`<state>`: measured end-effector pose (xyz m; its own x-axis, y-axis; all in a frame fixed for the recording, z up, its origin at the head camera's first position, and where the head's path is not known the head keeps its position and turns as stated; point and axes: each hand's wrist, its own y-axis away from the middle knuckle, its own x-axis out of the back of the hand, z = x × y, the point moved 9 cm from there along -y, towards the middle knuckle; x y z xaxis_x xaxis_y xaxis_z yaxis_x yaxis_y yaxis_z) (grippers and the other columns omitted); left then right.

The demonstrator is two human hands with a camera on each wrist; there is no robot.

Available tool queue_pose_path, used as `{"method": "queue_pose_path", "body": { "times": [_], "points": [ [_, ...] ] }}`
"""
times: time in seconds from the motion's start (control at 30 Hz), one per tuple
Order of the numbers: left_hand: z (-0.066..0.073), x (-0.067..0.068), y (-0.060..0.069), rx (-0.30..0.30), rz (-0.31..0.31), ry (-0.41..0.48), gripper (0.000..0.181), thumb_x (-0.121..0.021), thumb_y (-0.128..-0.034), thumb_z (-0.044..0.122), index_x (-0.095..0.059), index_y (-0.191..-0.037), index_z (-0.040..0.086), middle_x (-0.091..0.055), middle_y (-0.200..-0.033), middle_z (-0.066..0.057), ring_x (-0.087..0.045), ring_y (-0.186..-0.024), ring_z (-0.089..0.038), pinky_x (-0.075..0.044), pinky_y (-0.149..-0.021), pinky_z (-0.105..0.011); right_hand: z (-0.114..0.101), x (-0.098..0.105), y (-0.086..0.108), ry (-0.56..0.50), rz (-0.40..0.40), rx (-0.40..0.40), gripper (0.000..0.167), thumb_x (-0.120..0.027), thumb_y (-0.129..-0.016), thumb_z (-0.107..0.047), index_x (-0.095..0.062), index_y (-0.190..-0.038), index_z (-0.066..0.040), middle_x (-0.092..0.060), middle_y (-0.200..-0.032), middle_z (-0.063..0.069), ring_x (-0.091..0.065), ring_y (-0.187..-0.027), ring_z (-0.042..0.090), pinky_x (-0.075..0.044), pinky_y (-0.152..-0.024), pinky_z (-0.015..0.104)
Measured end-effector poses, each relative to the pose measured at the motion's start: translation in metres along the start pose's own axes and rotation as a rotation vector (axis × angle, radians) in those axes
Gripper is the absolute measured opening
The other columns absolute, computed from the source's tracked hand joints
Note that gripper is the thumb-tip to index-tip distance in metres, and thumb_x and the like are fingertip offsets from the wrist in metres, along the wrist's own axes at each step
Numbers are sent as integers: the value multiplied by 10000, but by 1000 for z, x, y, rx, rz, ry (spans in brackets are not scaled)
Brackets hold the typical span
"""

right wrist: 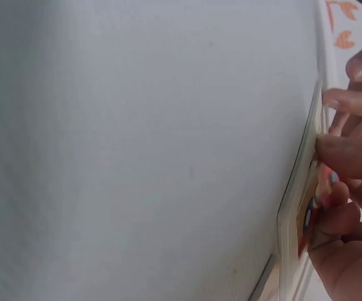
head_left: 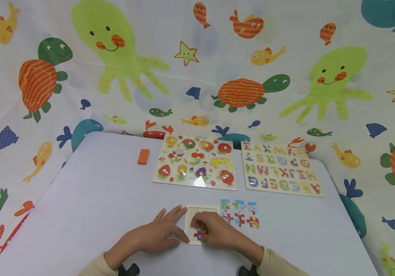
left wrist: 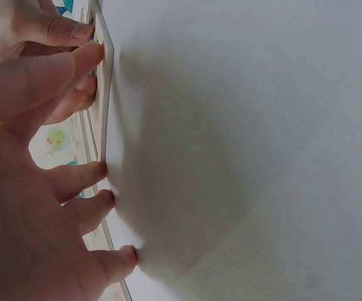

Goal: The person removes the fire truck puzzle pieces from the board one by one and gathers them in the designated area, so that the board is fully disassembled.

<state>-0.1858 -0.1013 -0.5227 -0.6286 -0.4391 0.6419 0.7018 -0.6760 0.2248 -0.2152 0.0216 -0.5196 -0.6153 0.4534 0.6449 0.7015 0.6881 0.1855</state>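
Observation:
A small square wooden puzzle tray (head_left: pixel 191 218) lies flat near the front of the table. My left hand (head_left: pixel 161 232) rests along its left side with fingers spread, the thumb touching the near left corner. Over the tray, my right hand (head_left: pixel 214 230) is bent, with thumb and fingertips pinching a small jigsaw piece (right wrist: pixel 326 183), mostly hidden by the fingers. A red and blue jigsaw piece (right wrist: pixel 307 218) shows low in the tray, beside those fingertips. Several loose jigsaw pieces (head_left: pixel 240 219) lie in two rows right of the tray.
Behind the tray lie a fruit peg board (head_left: pixel 192 184) and an alphabet board (head_left: pixel 283 190). An orange block (head_left: pixel 143 156) sits left of the fruit board. A curtain printed with sea animals (head_left: pixel 169 23) hangs behind the white table (head_left: pixel 90 199).

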Motion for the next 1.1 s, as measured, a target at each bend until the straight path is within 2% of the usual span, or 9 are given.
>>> {"method": "queue_pose_path", "body": {
  "times": [0.1, 0.33, 0.37, 0.57, 0.63, 0.77, 0.9, 1.1],
  "points": [
    [5, 3, 1, 15, 0, 0, 196, -714, -938, 195, -804, -1052, 326, -305, -1647, -162, -105, -1552, -405, -44, -1145, -761, 1, 0, -2, -30, -14, -2, 323, -781, -808, 62, -666, -994, -176, -574, -815, -113, -514, -746, 29, -496, -685, 181],
    [0, 1, 0, -7, 2, -20, 196, -708, -943, 201, -800, -1069, 321, -300, -1648, -161, -103, -1556, -389, -49, -1149, -756, 0, -1, -1, -68, -7, 22, 321, -764, -798, 85, -677, -957, -180, -571, -785, -111, -496, -720, 19, -462, -647, 176],
    [2, 2, 0, 4, -2, -17, 200, -713, -940, 196, -800, -1061, 330, -299, -1650, -156, -104, -1555, -396, -51, -1149, -756, 0, 0, 0, -81, -4, 28, 321, -758, -799, 90, -683, -957, -179, -575, -784, -108, -498, -719, 18, -460, -646, 176],
    [-6, -3, -2, -3, 2, -1, 201, -706, -949, 241, -786, -1059, 389, -281, -1661, -137, -91, -1558, -387, -41, -1134, -772, 3, 7, 3, -169, 33, 35, 290, -739, -817, 76, -704, -968, -169, -629, -816, -103, -550, -750, 31, -485, -674, 199],
    [-9, -4, -3, -10, 6, -8, 202, -704, -948, 244, -785, -1068, 385, -272, -1662, -149, -91, -1556, -395, -49, -1133, -772, 6, 13, 5, -193, 38, 4, 257, -766, -829, 34, -704, -978, -165, -638, -829, -92, -567, -759, 53, -494, -680, 207],
    [-1, 0, 0, 20, -2, -18, 212, -714, -935, 201, -796, -1065, 347, -277, -1658, -160, -104, -1555, -398, -51, -1159, -741, 18, 30, 13, -249, 18, -84, 223, -807, -842, -38, -700, -1010, -138, -639, -858, -43, -584, -779, 118, -501, -671, 217],
    [8, 3, 2, 65, -10, -31, 213, -729, -923, 175, -802, -1043, 333, -294, -1655, -141, -123, -1558, -370, -59, -1189, -699, 38, 55, 33, -283, 15, -144, 225, -809, -834, -28, -683, -1013, -75, -625, -852, 19, -575, -768, 160, -491, -632, 220],
    [9, 4, 3, 90, -6, -47, 201, -740, -914, 169, -802, -1039, 315, -290, -1658, -128, -123, -1559, -355, -58, -1198, -683, 69, 80, 63, -255, 26, -177, 222, -796, -839, -23, -666, -1018, -44, -618, -852, 41, -563, -752, 152, -471, -617, 211]
  ]
}}
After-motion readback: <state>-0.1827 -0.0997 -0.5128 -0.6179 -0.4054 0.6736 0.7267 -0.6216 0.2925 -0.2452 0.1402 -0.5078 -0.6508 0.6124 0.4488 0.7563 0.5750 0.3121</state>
